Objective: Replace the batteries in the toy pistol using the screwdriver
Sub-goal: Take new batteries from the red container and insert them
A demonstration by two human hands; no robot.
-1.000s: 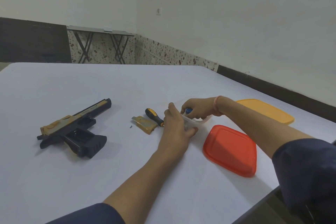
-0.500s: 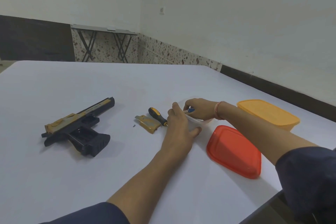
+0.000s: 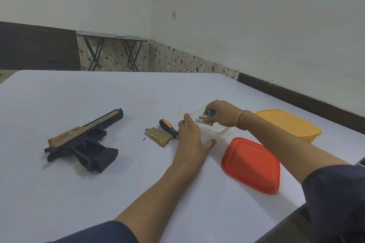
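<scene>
Head view: white table (image 3: 59,193) held everything. Toy pistol (image 3: 83,141), black with gold slide, lay on its side at left, grip compartment open and facing the camera. Gold battery cover (image 3: 158,136) lay near the middle, tiny screw (image 3: 144,139) just left of it, apart. Screwdriver (image 3: 168,128), black-yellow handle, lay just behind the cover, touching or nearly so; its tip was hidden by the left hand. Left hand (image 3: 190,140) rested against the near side of a clear container (image 3: 215,131), fingers loosely curved round its wall, thumb out to the right. Right hand (image 3: 222,113) was over the container, fingertips pinching batteries (image 3: 205,118), white and blue ends showing; exact count couldn't be told. Red lid (image 3: 251,165) lay flat right of the left hand. Orange container (image 3: 288,124) with its lid on sat behind the right forearm. Dark sleeves on both arms.
</scene>
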